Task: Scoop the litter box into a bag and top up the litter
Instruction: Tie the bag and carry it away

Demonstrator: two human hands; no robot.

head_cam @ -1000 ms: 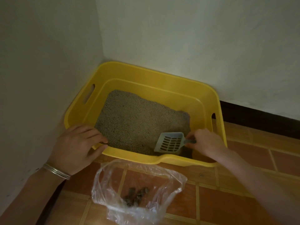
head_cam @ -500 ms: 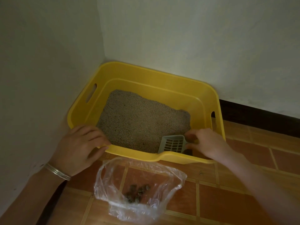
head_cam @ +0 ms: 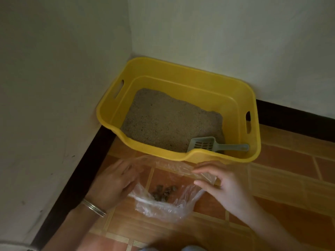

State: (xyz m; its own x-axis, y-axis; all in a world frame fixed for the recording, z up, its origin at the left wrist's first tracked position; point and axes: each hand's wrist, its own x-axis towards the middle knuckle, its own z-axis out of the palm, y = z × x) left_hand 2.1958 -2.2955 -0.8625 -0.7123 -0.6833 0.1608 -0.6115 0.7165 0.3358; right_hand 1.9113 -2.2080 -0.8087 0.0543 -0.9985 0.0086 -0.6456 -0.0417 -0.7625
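Observation:
A yellow litter box (head_cam: 183,73) stands in the room's corner, with grey litter (head_cam: 168,120) spread over its floor. A grey slotted scoop (head_cam: 208,144) lies inside at the near right, no hand on it. In front of the box a clear plastic bag (head_cam: 163,207) lies on the tiles with several dark clumps (head_cam: 164,192) in it. My left hand (head_cam: 114,183) holds the bag's left edge. My right hand (head_cam: 223,183) pinches the bag's right rim between thumb and fingers.
White walls close off the left and back, with a dark skirting board (head_cam: 76,178) along their base. Orange floor tiles (head_cam: 290,174) stretch to the right of the bag and box.
My right hand let go of the scoop, which now lies in the box. My left hand left the box rim. Both hands moved down to the bag's edges. The view pulled back.

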